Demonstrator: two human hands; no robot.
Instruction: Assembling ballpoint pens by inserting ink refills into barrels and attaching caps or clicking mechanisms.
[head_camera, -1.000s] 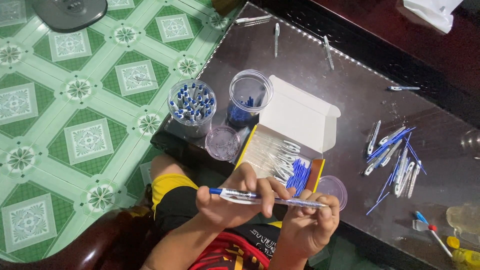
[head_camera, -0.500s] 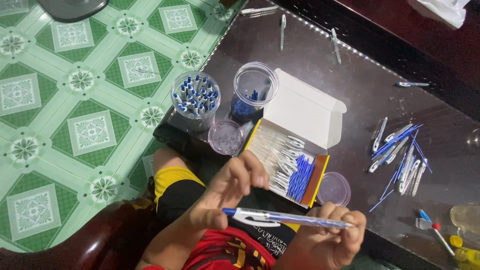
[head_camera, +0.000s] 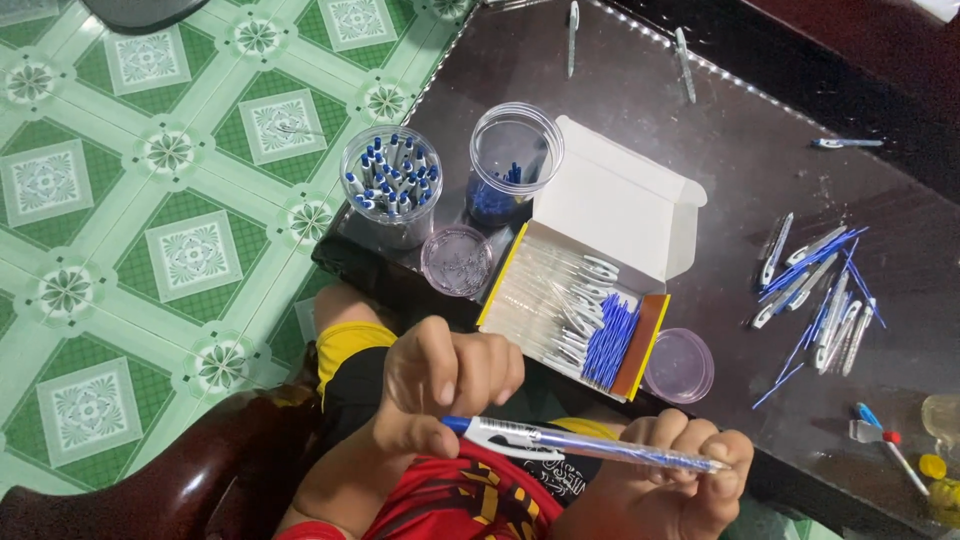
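Both my hands hold one clear ballpoint pen (head_camera: 590, 446) with a blue refill, level above my lap. My left hand (head_camera: 445, 385) pinches its capped end with thumb and fingers. My right hand (head_camera: 680, 480) grips the tip end. Just beyond them an open white and yellow cardboard box (head_camera: 600, 270) holds clear pen barrels and a bunch of blue refills. Two round clear lids (head_camera: 456, 260) (head_camera: 678, 365) lie on either side of the box.
On the dark table (head_camera: 720, 150) stand a clear jar of blue and white pen caps (head_camera: 392, 182) and a clear jar with small blue parts (head_camera: 512, 165). Loose pens and refills (head_camera: 820, 290) lie at the right. Green patterned floor tiles (head_camera: 150, 200) spread left.
The pen has dropped lower toward my lap. My left hand has shifted from over the barrel to pinching its capped end, and my right hand has slid out to the tip.
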